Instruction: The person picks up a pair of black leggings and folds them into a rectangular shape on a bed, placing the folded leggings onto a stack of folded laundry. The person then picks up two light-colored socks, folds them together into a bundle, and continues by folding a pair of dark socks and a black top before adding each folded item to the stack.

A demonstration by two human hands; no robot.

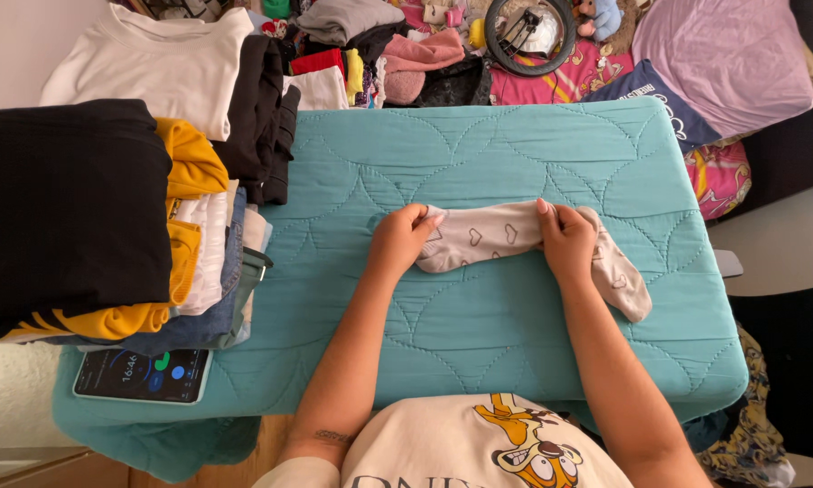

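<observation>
A pale beige sock (492, 237) with small heart outlines lies across the teal quilted pad (479, 163). My left hand (399, 239) pinches the sock's left end between thumb and fingers. My right hand (566, 242) presses down on the sock near its heel, fingers curled over the fabric. The foot part of the sock (625, 287) trails off to the lower right past my right hand. Both forearms reach in from the bottom of the view.
A stack of folded clothes, black (63, 208), yellow (190, 167) and denim, sits at the left. A phone (143, 375) lies at the pad's lower left corner. White and black folded garments (163, 63) and a jumble of clothes, a pink pillow (727, 59) lie beyond.
</observation>
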